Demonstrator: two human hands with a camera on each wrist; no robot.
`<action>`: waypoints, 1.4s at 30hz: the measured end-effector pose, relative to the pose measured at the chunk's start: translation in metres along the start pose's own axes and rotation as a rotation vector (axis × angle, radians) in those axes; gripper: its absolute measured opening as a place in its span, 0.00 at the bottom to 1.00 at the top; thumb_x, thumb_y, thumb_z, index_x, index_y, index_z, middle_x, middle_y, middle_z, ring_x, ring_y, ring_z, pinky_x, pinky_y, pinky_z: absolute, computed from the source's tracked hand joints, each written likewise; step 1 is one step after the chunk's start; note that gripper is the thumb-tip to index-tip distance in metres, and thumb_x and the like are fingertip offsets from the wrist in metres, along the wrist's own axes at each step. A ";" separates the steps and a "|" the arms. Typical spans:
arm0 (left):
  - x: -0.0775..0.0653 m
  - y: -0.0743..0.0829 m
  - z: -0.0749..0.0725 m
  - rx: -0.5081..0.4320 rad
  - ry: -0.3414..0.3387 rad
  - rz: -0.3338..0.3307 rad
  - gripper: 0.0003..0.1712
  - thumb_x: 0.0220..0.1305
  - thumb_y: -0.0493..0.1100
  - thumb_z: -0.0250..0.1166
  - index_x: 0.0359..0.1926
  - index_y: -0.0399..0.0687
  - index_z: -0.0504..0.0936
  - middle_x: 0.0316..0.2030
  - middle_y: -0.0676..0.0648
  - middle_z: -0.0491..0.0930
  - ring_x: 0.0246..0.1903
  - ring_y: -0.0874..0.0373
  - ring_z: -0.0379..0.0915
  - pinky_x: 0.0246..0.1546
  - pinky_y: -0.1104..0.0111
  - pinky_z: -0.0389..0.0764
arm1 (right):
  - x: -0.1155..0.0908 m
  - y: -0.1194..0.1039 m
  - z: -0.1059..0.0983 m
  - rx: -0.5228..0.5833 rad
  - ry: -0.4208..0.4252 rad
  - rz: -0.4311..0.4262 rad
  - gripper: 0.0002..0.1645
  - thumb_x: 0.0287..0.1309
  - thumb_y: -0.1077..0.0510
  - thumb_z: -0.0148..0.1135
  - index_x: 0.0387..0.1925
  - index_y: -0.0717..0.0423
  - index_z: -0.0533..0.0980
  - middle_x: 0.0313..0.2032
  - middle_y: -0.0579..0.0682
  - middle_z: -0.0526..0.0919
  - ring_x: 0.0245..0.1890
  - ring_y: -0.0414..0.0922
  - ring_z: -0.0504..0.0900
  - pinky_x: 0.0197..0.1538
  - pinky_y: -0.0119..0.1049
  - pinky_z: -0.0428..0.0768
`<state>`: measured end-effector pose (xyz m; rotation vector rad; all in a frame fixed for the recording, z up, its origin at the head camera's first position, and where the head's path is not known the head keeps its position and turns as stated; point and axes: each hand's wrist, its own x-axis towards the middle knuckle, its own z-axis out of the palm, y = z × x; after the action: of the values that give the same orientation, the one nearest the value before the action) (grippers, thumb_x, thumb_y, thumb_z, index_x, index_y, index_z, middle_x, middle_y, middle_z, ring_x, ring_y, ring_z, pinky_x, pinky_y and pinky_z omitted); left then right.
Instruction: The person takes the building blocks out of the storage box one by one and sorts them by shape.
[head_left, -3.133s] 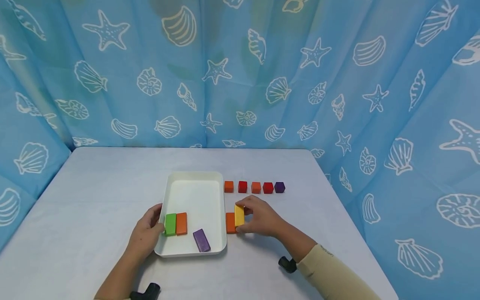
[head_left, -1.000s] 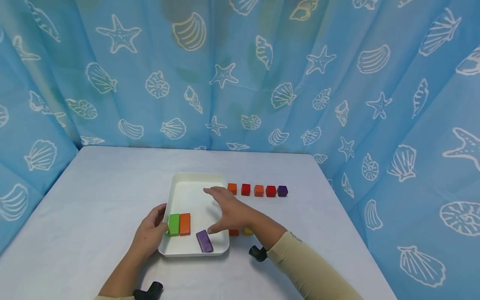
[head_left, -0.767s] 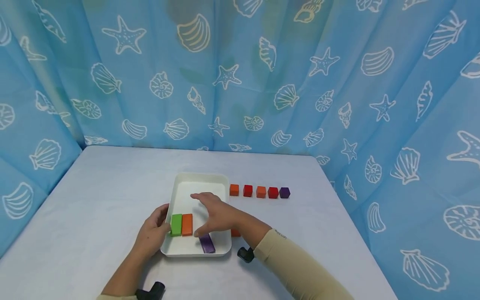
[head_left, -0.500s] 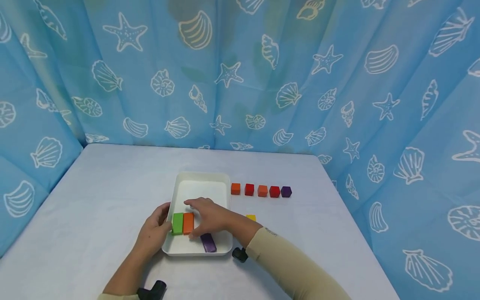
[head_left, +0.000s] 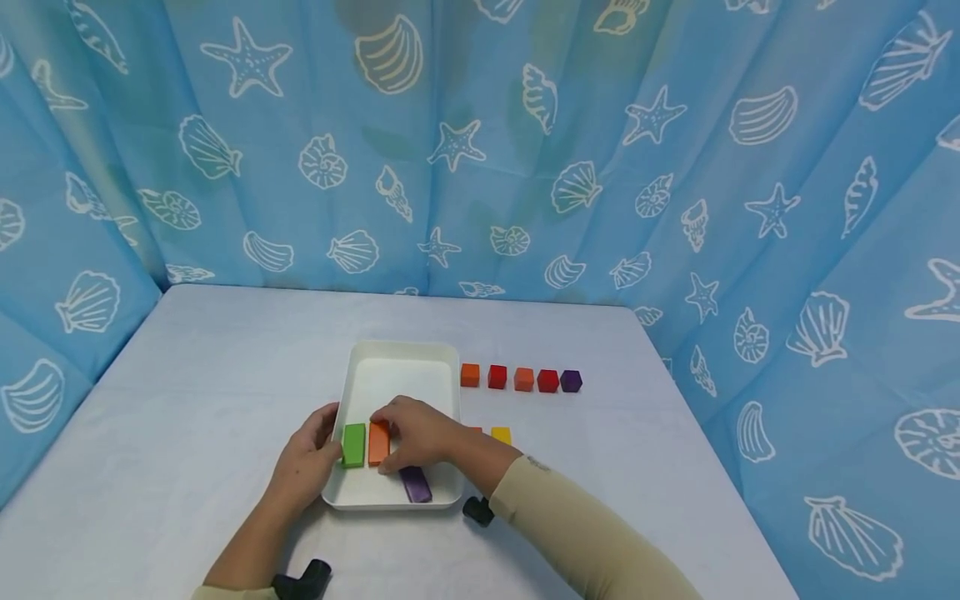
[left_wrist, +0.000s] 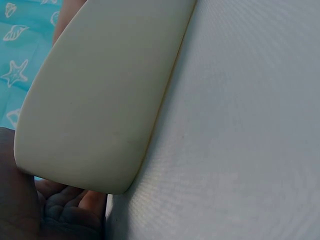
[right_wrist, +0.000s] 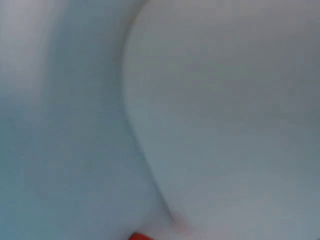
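Observation:
A white tray (head_left: 405,367) lies on the table, its left side held by my left hand (head_left: 300,462). In the left wrist view the tray's outer wall (left_wrist: 95,100) fills much of the picture, with curled fingers (left_wrist: 70,210) by its end. Inside the tray, my right hand (head_left: 422,435) pinches an orange rectangular block (head_left: 378,446) at its far and near ends. A green block (head_left: 354,446) lies just left of it, with a narrow gap between. Beneath the right hand, a purple block (head_left: 416,485) lies slanted, partly covered. The right wrist view is blurred and shows the tray wall (right_wrist: 225,110).
Right of the tray's far end, a row of small cubes runs from orange (head_left: 469,375) through red (head_left: 497,377) to purple (head_left: 572,381). A yellow block (head_left: 501,436) and an orange-red block stand beside the tray, mostly behind the right forearm. A patterned blue curtain (head_left: 480,192) hangs behind.
My right hand let go of the yellow block right of the tray, moved left into the tray and took hold of the orange block, which now sits slightly apart from the green one.

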<state>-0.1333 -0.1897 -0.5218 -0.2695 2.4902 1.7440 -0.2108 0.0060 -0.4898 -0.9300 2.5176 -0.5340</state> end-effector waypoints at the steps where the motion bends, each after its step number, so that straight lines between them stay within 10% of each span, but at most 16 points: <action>1: 0.000 0.001 0.000 0.001 0.001 -0.003 0.41 0.68 0.32 0.53 0.82 0.39 0.58 0.81 0.36 0.59 0.80 0.38 0.52 0.78 0.44 0.57 | -0.002 0.001 -0.001 0.006 0.008 -0.001 0.43 0.55 0.48 0.83 0.71 0.51 0.77 0.51 0.41 0.78 0.46 0.36 0.75 0.52 0.27 0.78; 26: -0.003 0.003 0.003 0.018 -0.023 0.005 0.43 0.68 0.32 0.52 0.83 0.35 0.55 0.81 0.33 0.56 0.80 0.36 0.49 0.79 0.44 0.55 | -0.070 0.030 -0.033 0.212 0.202 0.094 0.43 0.51 0.52 0.84 0.70 0.44 0.78 0.56 0.39 0.78 0.55 0.41 0.79 0.48 0.31 0.86; 42: -0.004 0.002 0.005 0.009 -0.013 -0.002 0.43 0.68 0.32 0.51 0.83 0.36 0.54 0.81 0.35 0.56 0.81 0.38 0.48 0.79 0.45 0.54 | -0.150 0.122 -0.025 0.279 0.348 0.258 0.41 0.50 0.57 0.84 0.67 0.49 0.80 0.59 0.46 0.80 0.56 0.47 0.82 0.60 0.46 0.86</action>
<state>-0.1300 -0.1843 -0.5211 -0.2594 2.4868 1.7280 -0.1820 0.1990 -0.4910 -0.4303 2.7102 -1.0019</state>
